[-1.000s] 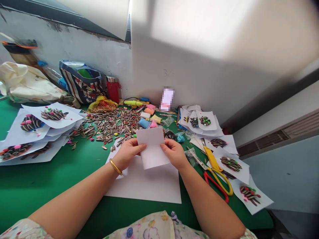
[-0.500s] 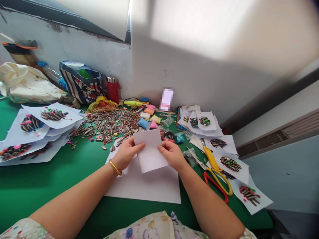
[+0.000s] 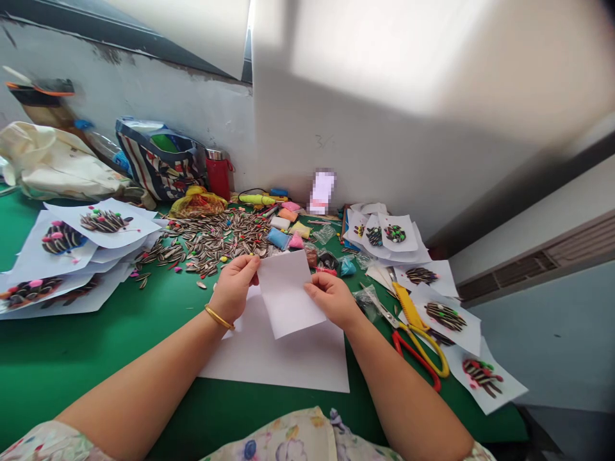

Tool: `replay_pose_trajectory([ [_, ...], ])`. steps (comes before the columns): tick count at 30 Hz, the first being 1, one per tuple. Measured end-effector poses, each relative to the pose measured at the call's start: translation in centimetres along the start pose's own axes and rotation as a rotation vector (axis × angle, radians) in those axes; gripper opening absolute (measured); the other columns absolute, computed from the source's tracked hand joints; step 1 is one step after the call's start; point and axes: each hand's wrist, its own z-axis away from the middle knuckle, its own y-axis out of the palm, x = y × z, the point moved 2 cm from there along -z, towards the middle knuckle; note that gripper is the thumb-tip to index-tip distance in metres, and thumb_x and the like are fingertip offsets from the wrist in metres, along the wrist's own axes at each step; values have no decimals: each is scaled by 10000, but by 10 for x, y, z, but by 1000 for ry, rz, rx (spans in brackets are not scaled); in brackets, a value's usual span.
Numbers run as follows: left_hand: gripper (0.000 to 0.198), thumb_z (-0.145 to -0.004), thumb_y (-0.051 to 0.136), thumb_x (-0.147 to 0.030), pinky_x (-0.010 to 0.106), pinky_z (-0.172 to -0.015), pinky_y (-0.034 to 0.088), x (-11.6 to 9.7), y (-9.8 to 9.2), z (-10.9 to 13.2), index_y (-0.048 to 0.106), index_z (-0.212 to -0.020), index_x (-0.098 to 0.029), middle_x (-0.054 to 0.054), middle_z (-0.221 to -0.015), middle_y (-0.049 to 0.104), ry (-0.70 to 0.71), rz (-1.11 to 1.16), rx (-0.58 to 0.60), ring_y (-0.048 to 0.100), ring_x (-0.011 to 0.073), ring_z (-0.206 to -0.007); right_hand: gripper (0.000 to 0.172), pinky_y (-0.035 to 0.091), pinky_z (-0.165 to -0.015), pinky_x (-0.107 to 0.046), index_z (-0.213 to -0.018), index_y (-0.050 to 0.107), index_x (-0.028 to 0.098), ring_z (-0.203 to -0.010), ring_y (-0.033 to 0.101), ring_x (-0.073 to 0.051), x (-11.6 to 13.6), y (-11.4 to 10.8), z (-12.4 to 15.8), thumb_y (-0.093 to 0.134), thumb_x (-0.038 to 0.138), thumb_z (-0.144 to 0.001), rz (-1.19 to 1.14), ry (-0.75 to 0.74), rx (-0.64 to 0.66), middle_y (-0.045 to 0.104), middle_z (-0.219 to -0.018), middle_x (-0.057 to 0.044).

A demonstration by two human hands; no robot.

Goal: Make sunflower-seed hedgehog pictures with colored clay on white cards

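A small blank sheet of white paper [image 3: 291, 298] is held up between my two hands. My left hand [image 3: 234, 288] pinches its upper left corner between thumb and fingertips. At the right edge, my right hand [image 3: 334, 296] grips the sheet with thumb and curled fingers. Underneath, a larger white sheet [image 3: 288, 365] lies on the green tabletop [image 3: 120, 358], partly covered by the held paper and my left hand. Just beyond my hands, a pile of striped sunflower seeds [image 3: 225, 234] is spread out.
Sheets with seed pictures lie at left [image 3: 106, 224] and right [image 3: 446, 317]. Scissors [image 3: 423, 349] and a yellow utility knife [image 3: 408, 307] rest right of my right hand. Coloured clay packets [image 3: 278, 238], a red flask [image 3: 218, 176] and a striped bag [image 3: 158, 160] stand towards the wall.
My left hand has shifted slightly left and up to the small sheet's upper left corner, its thumb no longer lying across the front. The right hand keeps its grip.
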Motion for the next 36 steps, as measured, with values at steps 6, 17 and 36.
replay_pose_trajectory([
  [6, 440, -711, 750, -535, 268, -665, 510, -1, 16, 16, 651, -965, -190, 19, -821, 670, -250, 77, 302, 610, 138, -692, 233, 393, -544, -233, -848, 654, 182, -609, 511, -126, -4, -3, 0, 633, 412, -818, -81, -67, -123, 604, -724, -2],
  [17, 456, -661, 751, -571, 215, -535, 430, 2, 13, 14, 677, -754, -130, 13, -665, 608, -224, -124, 210, 522, 108, -583, 195, 411, -611, -253, -889, 667, 193, -656, 499, -133, 2, 2, 4, 605, 378, -884, -56, -266, -240, 597, -753, -5],
  [36, 442, -701, 749, -533, 229, -596, 472, 5, 14, 13, 692, -951, -172, 35, -822, 694, -194, 19, 180, 600, 148, -689, 159, 482, -597, -268, -931, 652, 208, -635, 552, -135, 2, 9, 7, 592, 347, -884, -55, -295, -179, 609, -751, 1],
])
